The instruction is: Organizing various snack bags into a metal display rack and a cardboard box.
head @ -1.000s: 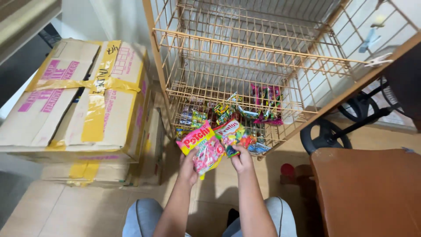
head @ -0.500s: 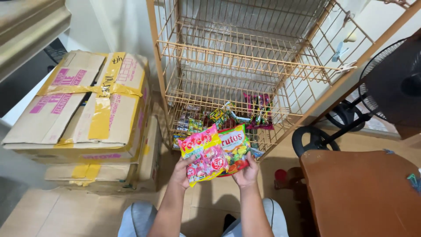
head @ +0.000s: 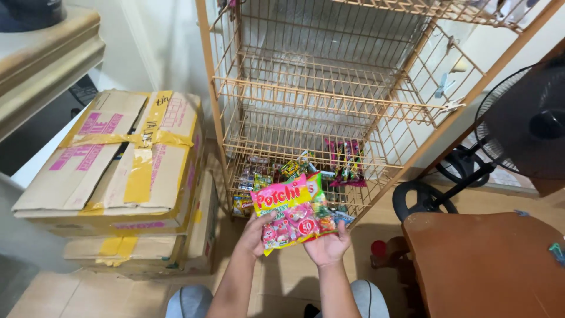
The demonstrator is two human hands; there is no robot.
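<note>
I hold the pink candy packet (head: 285, 215) flat between both hands: my left hand (head: 254, 235) grips its lower left corner, my right hand (head: 328, 244) cups underneath with other small packets. Best I keep it level. Just ahead, the wire rack (head: 329, 97) edge is close; cardboard boxes (head: 123, 171) crowd my left, a wooden stool (head: 488, 265) my right.

A candy packet (head: 286, 215) in pink and yellow with red lettering is held, a green one (head: 321, 206) behind it. The wire rack (head: 329, 94) is painted pale orange. The cardboard boxes (head: 118, 171) at left are brown, printed pink and banded with yellow tape
</note>
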